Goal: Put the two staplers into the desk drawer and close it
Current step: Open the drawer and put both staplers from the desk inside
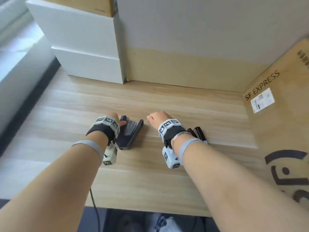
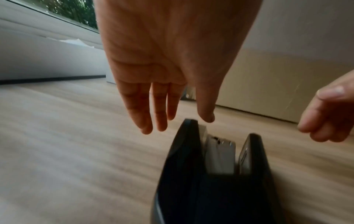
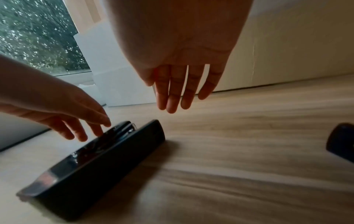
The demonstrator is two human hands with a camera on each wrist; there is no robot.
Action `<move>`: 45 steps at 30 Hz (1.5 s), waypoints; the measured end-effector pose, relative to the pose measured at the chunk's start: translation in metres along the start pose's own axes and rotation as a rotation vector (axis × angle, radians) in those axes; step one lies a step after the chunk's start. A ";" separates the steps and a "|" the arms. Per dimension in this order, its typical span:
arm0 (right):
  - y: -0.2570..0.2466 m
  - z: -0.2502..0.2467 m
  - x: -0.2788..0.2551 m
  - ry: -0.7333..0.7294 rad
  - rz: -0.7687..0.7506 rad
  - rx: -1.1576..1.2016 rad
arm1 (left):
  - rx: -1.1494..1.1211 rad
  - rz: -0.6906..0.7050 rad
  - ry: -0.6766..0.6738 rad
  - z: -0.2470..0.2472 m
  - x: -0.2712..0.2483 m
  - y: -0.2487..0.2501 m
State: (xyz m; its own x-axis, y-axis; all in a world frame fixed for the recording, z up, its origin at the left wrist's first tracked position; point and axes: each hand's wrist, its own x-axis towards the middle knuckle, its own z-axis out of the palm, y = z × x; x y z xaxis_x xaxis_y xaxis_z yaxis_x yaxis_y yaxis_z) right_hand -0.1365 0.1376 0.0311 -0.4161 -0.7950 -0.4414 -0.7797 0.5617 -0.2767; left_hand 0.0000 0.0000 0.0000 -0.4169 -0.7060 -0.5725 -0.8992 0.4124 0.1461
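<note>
**Both hands over the desk, staplers lying loose**

Bare forearms reach in from the near edge of the wooden desk [image 1: 150, 181], each wrist wrapped in a black strap carrying white marker blocks. Just past the right wrist, partly hidden behind it, a small black stapler [image 1: 198, 133] lies on the desktop; only its dark rounded end shows in the right wrist view [image 3: 343, 141], and nothing touches it.

Left of that, a larger black stapler [image 1: 131, 133] lies on its side with its arm swung apart from its base, metal staple channel showing between the two dark halves [image 2: 220, 156]. The left hand [image 1: 111, 118] hovers just over its far end, fingers [image 2: 145, 109] straight and held close together, thumb pointing down toward the top of the stapler; in the right wrist view the fingertips appear at or just above the dark casing, and contact cannot be judged.

The right hand [image 1: 156, 118] hangs between the two staplers, holding nothing, its fingers [image 3: 172, 91] loosely extended and slightly spread above bare wood.

Farther back, two stacked white boxes [image 1: 83, 47] stand at the left rear of the desk, a pale partition panel [image 1: 200, 39] runs behind, and a brown cardboard box [image 1: 284, 114] printed "SF EXPRESS" leans along the right side.
</note>
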 end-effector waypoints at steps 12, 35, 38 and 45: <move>0.020 0.028 0.016 -0.091 0.052 -0.011 | -0.143 -0.091 -0.047 0.012 -0.005 0.021; 0.036 0.042 -0.004 -0.127 -0.014 -0.074 | -0.362 -0.054 0.056 0.035 -0.050 0.055; 0.033 0.045 -0.009 -0.123 -0.014 -0.076 | -0.364 -0.044 0.088 0.037 -0.055 0.056; 0.011 0.057 -0.020 -0.080 -0.014 -0.095 | -0.393 -0.036 0.172 0.024 -0.074 0.020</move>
State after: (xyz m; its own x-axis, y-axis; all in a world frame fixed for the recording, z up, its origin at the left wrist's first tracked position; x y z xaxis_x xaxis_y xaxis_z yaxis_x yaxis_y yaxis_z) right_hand -0.1101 0.1725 -0.0117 -0.3696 -0.7796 -0.5056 -0.8276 0.5236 -0.2024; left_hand 0.0157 0.0739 0.0262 -0.3706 -0.8154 -0.4447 -0.8819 0.1588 0.4439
